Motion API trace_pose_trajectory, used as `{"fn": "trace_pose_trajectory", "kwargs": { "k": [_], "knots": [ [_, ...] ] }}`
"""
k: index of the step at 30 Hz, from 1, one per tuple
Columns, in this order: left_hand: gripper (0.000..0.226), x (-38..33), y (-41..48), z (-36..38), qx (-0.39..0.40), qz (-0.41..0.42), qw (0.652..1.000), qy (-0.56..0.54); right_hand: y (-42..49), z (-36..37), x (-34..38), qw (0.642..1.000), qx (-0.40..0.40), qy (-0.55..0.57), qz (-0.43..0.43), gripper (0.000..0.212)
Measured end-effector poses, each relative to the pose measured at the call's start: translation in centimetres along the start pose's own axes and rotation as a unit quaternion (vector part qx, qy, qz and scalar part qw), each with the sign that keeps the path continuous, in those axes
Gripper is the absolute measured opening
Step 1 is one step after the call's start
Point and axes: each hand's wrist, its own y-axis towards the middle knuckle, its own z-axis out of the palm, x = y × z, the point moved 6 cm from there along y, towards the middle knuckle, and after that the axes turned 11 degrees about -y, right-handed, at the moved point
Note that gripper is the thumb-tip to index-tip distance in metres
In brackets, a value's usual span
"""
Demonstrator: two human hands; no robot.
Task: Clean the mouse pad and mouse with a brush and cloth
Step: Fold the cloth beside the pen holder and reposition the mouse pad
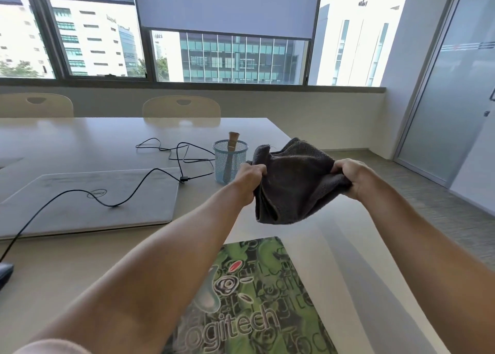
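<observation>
A dark grey cloth (292,182) hangs in the air above the table, stretched between both hands. My left hand (247,180) grips its left edge and my right hand (351,178) grips its right edge. Below them a green patterned mouse pad (257,297) lies flat on the table, partly hidden by my left forearm. The brush (232,142) stands upright in a blue mesh cup (229,163), just left of my left hand. A dark mouse (4,272) sits at the far left edge of the view, its black cable (117,203) trailing over the laptop.
A closed grey laptop (88,201) lies left of the pad. The beige table (80,144) ends at a right edge near the cloth, with floor beyond. Two chairs (182,107) stand at the far side under the windows. A glass door (455,99) is at right.
</observation>
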Motion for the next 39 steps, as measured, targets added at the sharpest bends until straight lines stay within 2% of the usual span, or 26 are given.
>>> {"fn": "trace_pose_trajectory", "kwargs": {
  "k": [2, 3, 5, 6, 8, 10, 13, 15, 19, 23, 29, 34, 37, 39],
  "knots": [
    [0.041, 0.1, 1.7, 0.2, -0.034, 0.023, 0.986, 0.161, 2.0, -0.3, -0.2, 0.998, -0.024, -0.048, -0.013, 0.008],
    [0.048, 0.0, 2.1, 0.1, -0.054, 0.045, 0.959, 0.273, 2.8, -0.6, -0.4, 0.991, -0.051, -0.121, -0.027, 0.007],
    [0.053, 0.5, 2.1, 0.3, -0.059, 0.078, 0.905, 0.415, 3.4, -0.8, -0.4, 0.936, -0.121, -0.323, -0.071, 0.023],
    [0.054, 1.1, 2.3, 0.6, -0.048, 0.083, 0.888, 0.450, 3.1, -0.3, 0.0, 0.908, -0.139, -0.379, -0.114, 0.025],
    [0.054, 1.9, 2.5, 1.0, -0.021, 0.099, 0.860, 0.501, 2.3, 2.2, 0.5, 0.879, -0.101, -0.415, -0.214, 0.023],
    [0.049, 2.4, 3.0, 1.5, 0.008, 0.114, 0.847, 0.519, 1.6, 5.7, -0.3, 0.853, -0.005, -0.442, -0.276, 0.027],
    [0.039, 2.4, 3.6, 2.3, 0.035, 0.125, 0.842, 0.524, 1.7, 9.3, -2.8, 0.796, 0.098, -0.551, -0.232, 0.051],
    [0.038, 2.4, 4.1, 2.8, 0.045, 0.123, 0.841, 0.525, 2.3, 9.9, -3.5, 0.796, 0.105, -0.563, -0.196, 0.058],
    [0.043, 2.7, 4.8, 3.6, 0.053, 0.119, 0.843, 0.522, 3.6, 9.8, -3.4, 0.796, 0.089, -0.576, -0.164, 0.059],
    [0.051, 3.5, 4.6, 3.9, 0.080, 0.117, 0.824, 0.548, 5.3, 9.6, -3.1, 0.783, 0.087, -0.594, -0.161, 0.056],
    [0.079, 4.4, 4.1, 3.3, 0.101, 0.062, 0.814, 0.568, 5.9, 9.3, -3.0, 0.781, 0.093, -0.596, -0.162, 0.057],
    [0.080, 4.7, 3.7, 2.7, 0.109, 0.046, 0.805, 0.581, 5.4, 9.3, -2.7, 0.788, 0.077, -0.589, -0.163, 0.055],
    [0.079, 4.7, 3.2, 2.6, 0.113, 0.054, 0.807, 0.577, 4.7, 9.4, -1.9, 0.787, 0.006, -0.584, -0.200, 0.047],
    [0.078, 4.7, 2.8, 2.5, 0.115, 0.061, 0.811, 0.570, 3.8, 9.3, -0.8, 0.803, -0.069, -0.536, -0.250, 0.037]
  ]
}}
